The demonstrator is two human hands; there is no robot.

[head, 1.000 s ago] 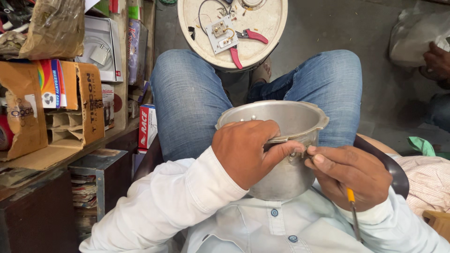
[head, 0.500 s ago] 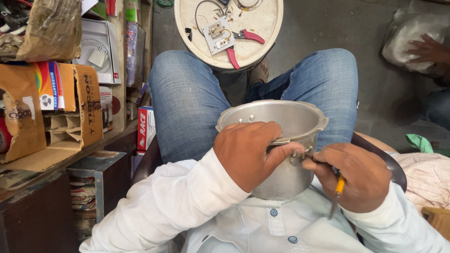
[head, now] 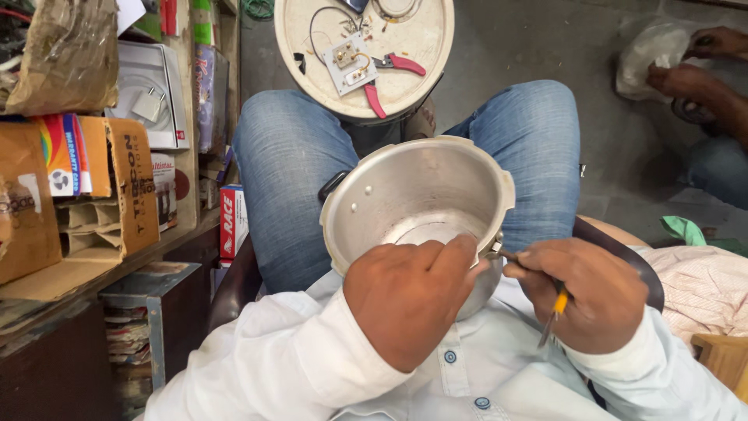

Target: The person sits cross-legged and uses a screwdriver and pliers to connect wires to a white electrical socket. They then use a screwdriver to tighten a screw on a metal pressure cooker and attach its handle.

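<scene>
We brace the dull round aluminium cooker pot on our lap, left hand fingers clamped over its near rim. Right hand fingers pinch the yellow-handled screwdriver; we keep its tip square on the rim fitting.

Head-worn view, steeply downward, close over lap.

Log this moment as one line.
left hand: grips pot rim | right hand: screwdriver at rim fitting | metal pot: on lap, tilted
</scene>
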